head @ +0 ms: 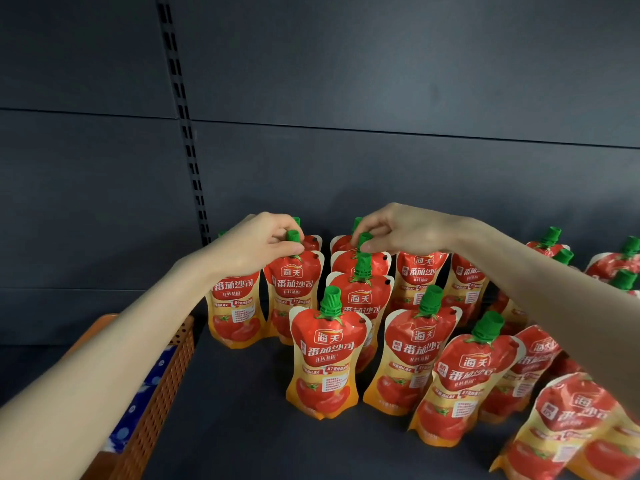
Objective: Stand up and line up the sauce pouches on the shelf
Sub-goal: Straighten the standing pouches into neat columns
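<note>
Several red and orange tomato sauce pouches with green caps stand on the dark shelf (235, 410). My left hand (252, 247) pinches the green cap of an upright pouch (294, 285) in the back rows. My right hand (398, 230) pinches the cap of another upright pouch (346, 263) just right of it, behind a taller-looking one (360, 296). In front stand three more pouches: one (325, 358), a second (412, 355) and a third (460, 382). At the lower right a pouch (561, 424) leans back at a slant.
An orange perforated basket (162, 382) with blue and white packets sits at the shelf's left edge. The grey back panel (381, 98) with a slotted upright (183, 126) rises behind the pouches. More pouches (550, 244) crowd the right side.
</note>
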`<state>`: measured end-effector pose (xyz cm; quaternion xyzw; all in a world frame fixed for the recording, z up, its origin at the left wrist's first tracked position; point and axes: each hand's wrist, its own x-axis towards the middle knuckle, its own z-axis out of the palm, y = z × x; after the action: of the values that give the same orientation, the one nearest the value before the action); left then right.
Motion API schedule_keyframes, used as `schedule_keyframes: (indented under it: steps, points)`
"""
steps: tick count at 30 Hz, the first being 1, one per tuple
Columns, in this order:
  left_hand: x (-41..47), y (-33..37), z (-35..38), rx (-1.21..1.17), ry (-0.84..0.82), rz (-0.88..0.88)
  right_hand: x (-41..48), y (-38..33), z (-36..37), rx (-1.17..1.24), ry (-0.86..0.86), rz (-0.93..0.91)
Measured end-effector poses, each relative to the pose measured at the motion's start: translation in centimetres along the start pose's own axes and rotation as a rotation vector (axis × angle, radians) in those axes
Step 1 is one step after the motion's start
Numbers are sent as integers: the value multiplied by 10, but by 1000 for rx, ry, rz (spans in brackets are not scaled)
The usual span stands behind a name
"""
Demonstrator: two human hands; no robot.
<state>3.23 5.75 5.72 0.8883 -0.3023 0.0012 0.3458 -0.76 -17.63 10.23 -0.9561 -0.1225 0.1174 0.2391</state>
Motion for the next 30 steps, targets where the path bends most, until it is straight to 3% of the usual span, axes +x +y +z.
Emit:
schedule_keyframes:
  steps: [6, 12, 16, 21, 30]
  points:
    - [-5, 1, -3, 13, 88, -4, -4, 0, 0, 17, 49, 4]
    - [-32, 2, -14, -37, 391, 64, -17, -3, 4, 6, 195, -49]
    - [-50, -20, -11, -5, 561, -21, -30, -7, 10, 19, 278, -97]
    - [-63, -45, 8, -190, 543, -168, -37, -12, 21, 37, 200, -88]
    - [-71, -48, 11, -277, 610, -154, -33, -16, 29, 4, 74, -55]
